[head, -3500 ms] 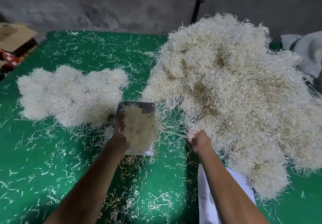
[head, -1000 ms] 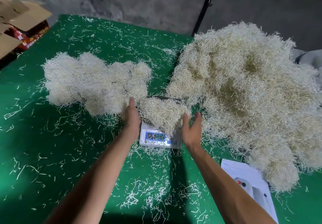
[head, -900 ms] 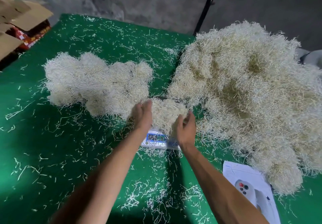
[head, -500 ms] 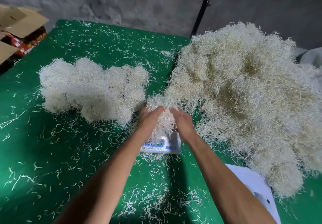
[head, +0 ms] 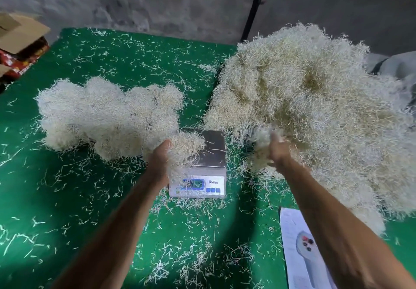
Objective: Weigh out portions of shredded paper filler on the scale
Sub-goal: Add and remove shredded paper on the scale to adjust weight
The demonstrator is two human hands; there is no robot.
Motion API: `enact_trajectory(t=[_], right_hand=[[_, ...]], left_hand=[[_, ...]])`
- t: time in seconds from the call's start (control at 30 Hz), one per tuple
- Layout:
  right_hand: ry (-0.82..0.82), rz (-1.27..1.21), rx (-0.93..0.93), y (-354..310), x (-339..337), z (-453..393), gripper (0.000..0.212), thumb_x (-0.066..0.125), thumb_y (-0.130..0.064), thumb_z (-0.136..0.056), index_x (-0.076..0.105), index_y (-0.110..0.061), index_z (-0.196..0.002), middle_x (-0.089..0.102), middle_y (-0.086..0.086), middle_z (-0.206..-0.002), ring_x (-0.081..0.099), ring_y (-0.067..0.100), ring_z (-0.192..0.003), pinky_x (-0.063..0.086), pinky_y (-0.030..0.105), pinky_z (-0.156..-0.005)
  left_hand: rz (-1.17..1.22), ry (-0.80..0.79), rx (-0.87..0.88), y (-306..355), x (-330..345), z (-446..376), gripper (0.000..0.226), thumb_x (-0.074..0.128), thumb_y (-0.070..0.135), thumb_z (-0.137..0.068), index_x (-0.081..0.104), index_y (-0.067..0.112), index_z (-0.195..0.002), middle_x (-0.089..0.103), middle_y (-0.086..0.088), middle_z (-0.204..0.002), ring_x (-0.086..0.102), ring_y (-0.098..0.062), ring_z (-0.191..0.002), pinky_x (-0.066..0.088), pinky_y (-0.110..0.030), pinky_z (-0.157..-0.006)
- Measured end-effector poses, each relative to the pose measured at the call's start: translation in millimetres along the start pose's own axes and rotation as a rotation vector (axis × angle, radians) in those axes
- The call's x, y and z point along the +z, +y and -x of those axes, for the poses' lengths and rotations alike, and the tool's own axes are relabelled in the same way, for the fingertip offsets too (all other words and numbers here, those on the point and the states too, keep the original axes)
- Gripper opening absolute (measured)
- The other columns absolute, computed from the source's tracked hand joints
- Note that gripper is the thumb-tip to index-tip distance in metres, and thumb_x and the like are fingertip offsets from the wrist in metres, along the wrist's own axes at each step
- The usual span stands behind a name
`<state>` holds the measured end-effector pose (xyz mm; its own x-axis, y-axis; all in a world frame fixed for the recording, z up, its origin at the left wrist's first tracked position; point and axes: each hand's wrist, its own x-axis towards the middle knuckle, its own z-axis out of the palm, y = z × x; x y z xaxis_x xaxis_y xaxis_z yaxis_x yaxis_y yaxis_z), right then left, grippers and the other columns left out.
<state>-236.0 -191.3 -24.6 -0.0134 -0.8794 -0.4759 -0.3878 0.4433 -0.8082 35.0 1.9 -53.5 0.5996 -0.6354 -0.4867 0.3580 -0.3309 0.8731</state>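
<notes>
A small digital scale (head: 212,153) with a steel platform stands mid-table, its platform mostly bare. My left hand (head: 158,160) grips a clump of shredded paper filler (head: 185,145) over the scale's left edge, next to the pile of weighed portions (head: 108,117). My right hand (head: 278,151) is at the near edge of the big filler heap (head: 315,113) on the right. It is motion-blurred, with its fingers among the strands, so its grasp is unclear.
Loose strands litter the green table (head: 67,198). A white printed sheet (head: 301,255) lies at the front right under my right forearm. Cardboard boxes (head: 18,32) sit beyond the far-left corner, a black pole (head: 252,16) stands against the wall, and grey cloth (head: 396,65) lies far right.
Both hands closed on the portion on the scale. Now my left hand has lifted it off toward the left, baring the platform, and my right hand has swung right to the big heap.
</notes>
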Motion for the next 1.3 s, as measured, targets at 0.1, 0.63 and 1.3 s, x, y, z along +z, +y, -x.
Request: enact_trajectory(t=[0.1,0.63,1.3], right_hand=[[0.05,0.925,-0.173,4,24,23,0.033,0.053,-0.034,-0.105,0.061,-0.003,-0.113,0.057,0.026,-0.137,0.067,0.026,-0.095,0.06,0.036,-0.079],[-0.183,0.01,-0.279,21,101,57,0.076,0.059,-0.053,-0.098,0.035,-0.008,-0.154,0.057,0.015,-0.137,0.065,0.038,-0.116,0.053,0.045,-0.099],[-0.019,0.197,-0.303,86,88,76,0.065,0.028,-0.05,-0.109,0.024,-0.009,-0.159,0.037,0.016,-0.161,0.04,0.034,-0.145,0.032,0.051,-0.121]], left_hand=[[0.043,-0.077,-0.097,-1,20,2,0.065,0.052,0.046,-0.097,0.039,0.012,-0.151,0.028,-0.02,-0.162,0.03,-0.033,-0.148,0.019,-0.051,-0.121],[-0.642,-0.223,0.295,-9,-21,-12,0.097,0.052,-0.026,-0.081,0.024,0.027,-0.157,0.031,-0.021,-0.16,0.061,-0.005,-0.063,0.052,-0.024,-0.044],[0.443,0.125,-0.245,-48,-35,12,0.075,0.047,0.061,-0.098,0.037,0.009,-0.153,0.045,-0.015,-0.154,0.047,-0.028,-0.139,0.034,-0.043,-0.117]])
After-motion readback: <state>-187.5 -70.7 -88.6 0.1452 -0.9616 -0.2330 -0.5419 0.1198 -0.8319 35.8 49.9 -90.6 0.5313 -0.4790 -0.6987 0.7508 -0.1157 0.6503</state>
